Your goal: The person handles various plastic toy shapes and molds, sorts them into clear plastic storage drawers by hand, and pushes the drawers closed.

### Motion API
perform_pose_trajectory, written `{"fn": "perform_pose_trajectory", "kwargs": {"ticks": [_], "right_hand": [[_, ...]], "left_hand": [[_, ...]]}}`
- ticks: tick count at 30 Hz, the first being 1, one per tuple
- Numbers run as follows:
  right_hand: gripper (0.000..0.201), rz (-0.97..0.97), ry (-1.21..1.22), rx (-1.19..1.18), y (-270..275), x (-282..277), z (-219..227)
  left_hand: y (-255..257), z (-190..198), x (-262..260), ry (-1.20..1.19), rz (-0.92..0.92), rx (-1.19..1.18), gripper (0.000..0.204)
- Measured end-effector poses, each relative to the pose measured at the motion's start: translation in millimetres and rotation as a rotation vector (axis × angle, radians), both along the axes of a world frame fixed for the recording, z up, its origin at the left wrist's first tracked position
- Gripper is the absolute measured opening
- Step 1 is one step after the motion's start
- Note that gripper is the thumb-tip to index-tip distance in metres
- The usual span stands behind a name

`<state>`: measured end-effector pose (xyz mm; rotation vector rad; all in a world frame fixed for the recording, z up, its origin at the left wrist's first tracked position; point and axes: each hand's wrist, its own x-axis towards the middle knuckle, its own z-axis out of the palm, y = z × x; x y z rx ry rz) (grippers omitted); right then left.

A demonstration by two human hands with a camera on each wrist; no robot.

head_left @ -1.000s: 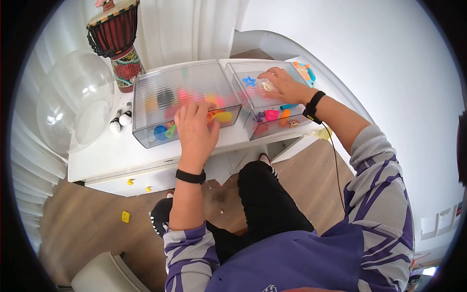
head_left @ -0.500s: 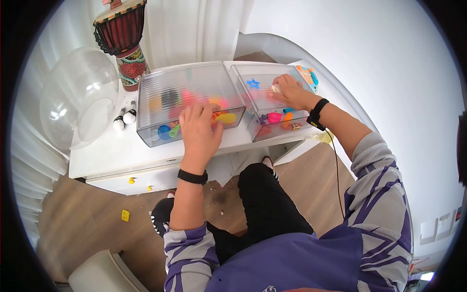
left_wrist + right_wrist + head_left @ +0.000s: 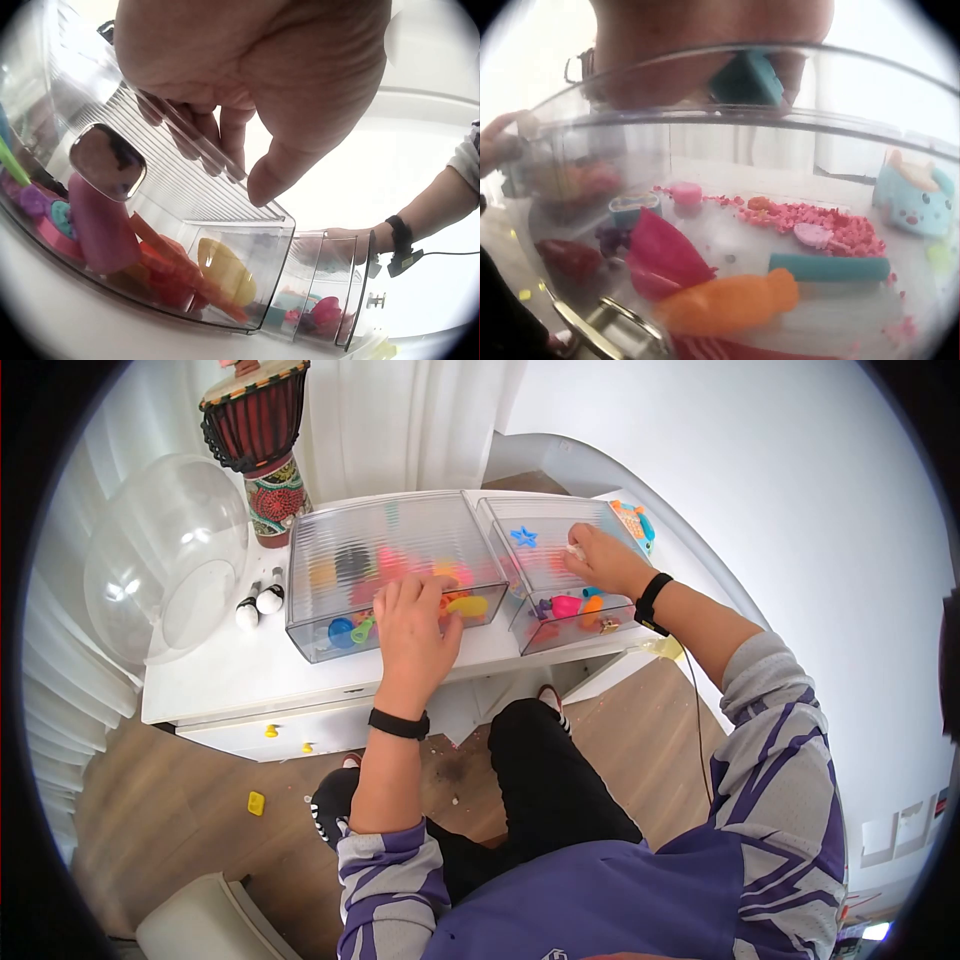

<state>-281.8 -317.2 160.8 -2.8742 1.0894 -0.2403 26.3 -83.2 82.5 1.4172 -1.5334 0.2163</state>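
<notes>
My left hand [image 3: 415, 630] rests on the front edge of the larger clear box [image 3: 330, 530], its fingers laid over the ribbed lid [image 3: 165, 157] and the thumb at the lid's edge. Colourful toys show inside, among them a yellow piece [image 3: 225, 271]. My right hand [image 3: 607, 563] pinches a small white thing [image 3: 575, 551] above the smaller clear box [image 3: 520, 575]. A blue star [image 3: 523, 537] lies left of those fingers. Through that box's wall, a pink piece [image 3: 664, 255], an orange piece [image 3: 731, 300] and a teal stick [image 3: 829, 268] are visible. A teal piece [image 3: 750, 79] shows below the right palm.
A djembe drum [image 3: 270, 495], a large clear dome [image 3: 165, 560] and two white-headed objects [image 3: 270, 597] stand left of the larger box. Behind the smaller box is a blue and orange toy [image 3: 635, 528]. The white cabinet [image 3: 230, 700] has yellow knobs.
My right hand has drawn a little to the right, and its spread fingers have closed in on the small white thing. The left hand stays on the larger box while the view shifts slightly.
</notes>
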Motion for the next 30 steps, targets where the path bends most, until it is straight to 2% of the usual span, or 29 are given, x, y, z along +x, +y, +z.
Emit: {"fn": "perform_pose_trajectory", "kwargs": {"ticks": [4, 6, 10, 12, 18, 22, 24, 25, 26, 27, 29, 30], "right_hand": [[0.044, -0.017, 0.046, -0.065, 2.4, 13.5, 13.8], [0.048, 0.108, -0.134, -0.054, -0.8, 28.8, 18.5], [0.050, 0.136, -0.184, -0.118, 1.6, 55.4, 21.5], [0.054, 0.053, 0.011, 0.002, 4.6, 67.7, 25.2], [0.055, -0.002, 0.026, -0.012, -2.2, 68.1, 5.3], [0.045, 0.005, -0.152, 0.049, 72.2, 89.1, 36.1], [0.038, 0.189, -0.342, 0.078, 118.4, 105.3, 46.3], [0.038, 0.186, -0.350, 0.081, 136.4, 113.2, 46.1], [0.036, 0.263, -0.416, 0.085, 152.6, 121.7, 44.4], [0.035, 0.343, -0.488, 0.088, 161.9, 129.0, 41.5], [0.033, 0.348, -0.555, 0.087, 172.8, 145.5, 40.8], [0.031, 0.357, -0.613, 0.083, 175.0, 151.5, 37.6]], "left_hand": [[0.0, -0.4, 0.8, 0.006, -0.006, 0.005, 0.037], [0.4, -1.5, 0.6, 0.010, -0.007, 0.009, 0.037], [-2.0, -4.0, 1.0, 0.008, -0.019, 0.000, 0.039], [-3.0, -5.4, 3.7, 0.005, -0.005, 0.001, 0.039], [-2.8, -6.4, 2.2, 0.020, -0.027, -0.005, 0.041], [-2.5, -2.1, 0.2, 0.068, -0.033, -0.036, 0.042], [-0.5, 7.6, -10.2, 0.107, -0.029, -0.063, 0.044], [3.3, 16.5, -21.5, 0.365, -0.137, -0.099, 0.042], [8.1, 23.4, -29.3, 0.622, -0.246, -0.130, 0.041], [12.8, 26.2, -33.4, 0.609, -0.248, -0.123, 0.041], [22.8, 30.6, -37.8, 1.493, -0.843, 0.092, 0.049], [24.1, 30.0, -41.2, 1.486, -0.837, 0.105, 0.049]]}}
